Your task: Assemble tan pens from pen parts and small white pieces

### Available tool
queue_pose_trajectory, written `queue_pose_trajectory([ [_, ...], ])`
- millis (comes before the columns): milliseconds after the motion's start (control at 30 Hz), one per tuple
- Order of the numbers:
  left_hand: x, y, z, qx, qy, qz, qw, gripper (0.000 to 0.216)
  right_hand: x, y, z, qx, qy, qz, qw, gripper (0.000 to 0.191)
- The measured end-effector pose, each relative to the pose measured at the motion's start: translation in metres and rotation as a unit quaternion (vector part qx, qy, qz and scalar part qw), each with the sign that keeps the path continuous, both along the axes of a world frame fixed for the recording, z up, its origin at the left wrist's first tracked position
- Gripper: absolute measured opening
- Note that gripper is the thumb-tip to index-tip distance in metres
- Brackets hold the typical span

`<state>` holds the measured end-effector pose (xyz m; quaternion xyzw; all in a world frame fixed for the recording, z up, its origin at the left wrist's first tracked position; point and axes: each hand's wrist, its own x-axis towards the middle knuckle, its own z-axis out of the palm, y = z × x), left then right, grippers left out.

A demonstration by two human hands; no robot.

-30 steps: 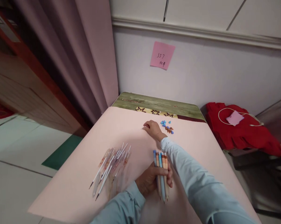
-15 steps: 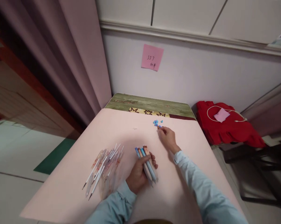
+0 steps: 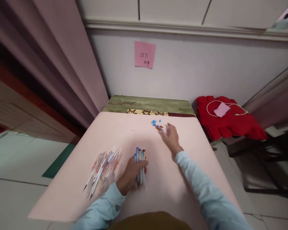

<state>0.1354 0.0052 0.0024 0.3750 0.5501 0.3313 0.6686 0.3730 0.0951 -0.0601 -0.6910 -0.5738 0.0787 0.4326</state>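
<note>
My left hand (image 3: 129,174) is closed round a bundle of several coloured pens (image 3: 139,161), blue and orange, held upright over the pink table cover (image 3: 124,134). My right hand (image 3: 170,138) lies further out with its fingers stretched, fingertips touching a small heap of blue and orange caps (image 3: 156,125). To the left of my left hand lies a loose pile of pen refills and clear pen barrels (image 3: 103,167).
A pink sticky note (image 3: 144,54) hangs on the wall ahead. A red cloth with a white cable (image 3: 226,119) lies on a seat to the right. Curtains (image 3: 62,64) hang at the left. The green table edge (image 3: 146,104) shows beyond the pink cover.
My right hand moved from the table's middle right to the heap of caps and opened out. My left hand turned the pen bundle more upright. The view shifted left.
</note>
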Motion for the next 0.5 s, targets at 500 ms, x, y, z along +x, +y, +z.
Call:
queue_pose_trajectory([
  [500, -0.009, -0.010, -0.022, -0.011, -0.052, 0.033, 0.998, 0.030, -0.096, 0.118, -0.029, -0.011, -0.102, 0.171, 0.980, 0.024],
])
